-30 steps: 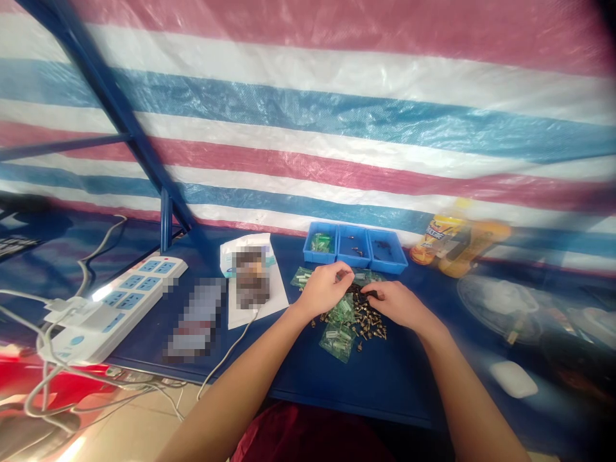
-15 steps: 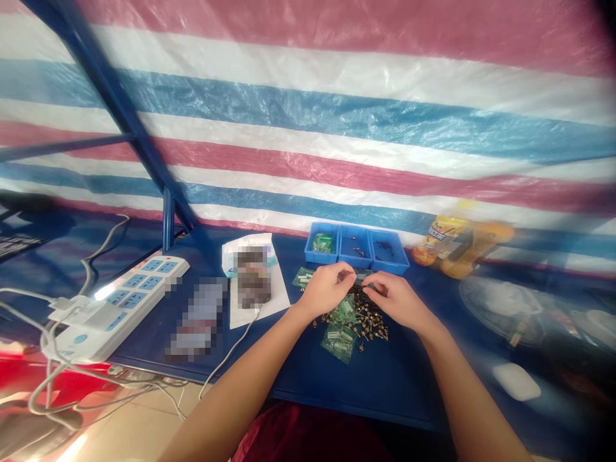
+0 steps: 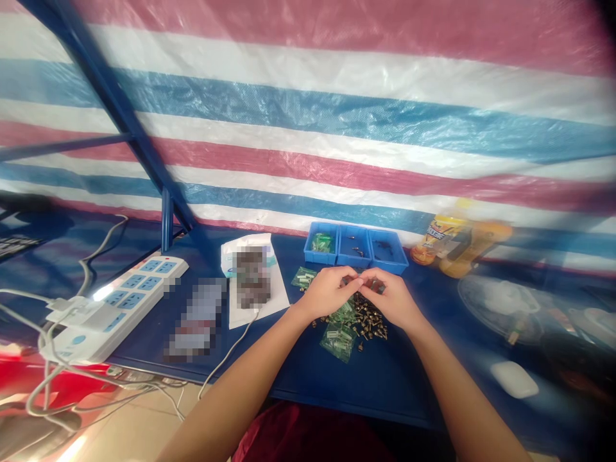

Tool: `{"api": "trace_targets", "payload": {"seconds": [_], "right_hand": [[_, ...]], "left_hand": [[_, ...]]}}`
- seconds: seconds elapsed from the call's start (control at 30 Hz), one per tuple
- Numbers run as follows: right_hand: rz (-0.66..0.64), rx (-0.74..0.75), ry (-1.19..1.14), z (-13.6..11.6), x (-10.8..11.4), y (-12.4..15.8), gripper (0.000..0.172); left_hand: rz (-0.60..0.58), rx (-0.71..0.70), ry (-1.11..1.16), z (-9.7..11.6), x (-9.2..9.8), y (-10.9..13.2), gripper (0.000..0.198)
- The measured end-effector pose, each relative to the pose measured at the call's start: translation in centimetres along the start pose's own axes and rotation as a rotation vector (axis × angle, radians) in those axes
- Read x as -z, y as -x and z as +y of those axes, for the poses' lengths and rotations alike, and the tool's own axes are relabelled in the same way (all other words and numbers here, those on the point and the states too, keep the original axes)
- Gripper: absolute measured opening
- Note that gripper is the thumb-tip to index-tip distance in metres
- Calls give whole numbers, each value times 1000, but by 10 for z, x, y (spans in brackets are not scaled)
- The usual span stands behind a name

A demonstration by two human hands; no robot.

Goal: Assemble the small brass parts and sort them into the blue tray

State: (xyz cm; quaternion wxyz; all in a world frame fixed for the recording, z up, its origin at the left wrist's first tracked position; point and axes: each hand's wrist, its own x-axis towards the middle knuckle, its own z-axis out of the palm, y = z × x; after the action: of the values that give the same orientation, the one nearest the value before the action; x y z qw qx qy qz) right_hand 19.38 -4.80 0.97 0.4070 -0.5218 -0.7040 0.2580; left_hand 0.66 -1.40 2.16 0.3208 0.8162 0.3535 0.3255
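While the left hand (image 3: 328, 290) and the right hand (image 3: 392, 295) meet at the fingertips, fingers bent and pinched (whether anything sits between them, I cannot tell), one of the metal pieces (image 3: 371, 317) could slip away and be lost among its lookalikes. Those pieces lie heaped just below the hands on the blue table (image 3: 356, 385), partly under green packets (image 3: 339, 340), so a dragging wrist might scatter both. At far left, a white power strip (image 3: 120, 305) carries plugs. Next come a blurred-out thing (image 3: 198, 317) and a white pouch (image 3: 278, 279); a cord (image 3: 231, 350) runs from there past the left forearm (image 3: 269, 359) and could snag it. Behind the hands stand three blue bins (image 3: 320, 258), with a packet in front of the leftmost. Farther right are two bottles (image 3: 439, 239), a clear plastic tub (image 3: 498, 305) and a small white case (image 3: 514, 379).
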Motion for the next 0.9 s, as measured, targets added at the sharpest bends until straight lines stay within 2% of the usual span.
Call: {"api": "trace_targets", "payload": {"seconds": [0.17,0.47,0.67,0.9], "right_hand": [[27,-18,-42,2,-1,0,18],[21,-50,-79,2,0,0,25],[-48,-84,-56,6,-1,1,32],[-13,-74,-117,10,-1,0,27]], "left_hand": [[-9,-16,35,-3,-1,-1,28],[40,55,185,-6,1,-4,22],[33,35,237,-5,0,-4,18],[66,47,251,-5,-1,-4,14]]}}
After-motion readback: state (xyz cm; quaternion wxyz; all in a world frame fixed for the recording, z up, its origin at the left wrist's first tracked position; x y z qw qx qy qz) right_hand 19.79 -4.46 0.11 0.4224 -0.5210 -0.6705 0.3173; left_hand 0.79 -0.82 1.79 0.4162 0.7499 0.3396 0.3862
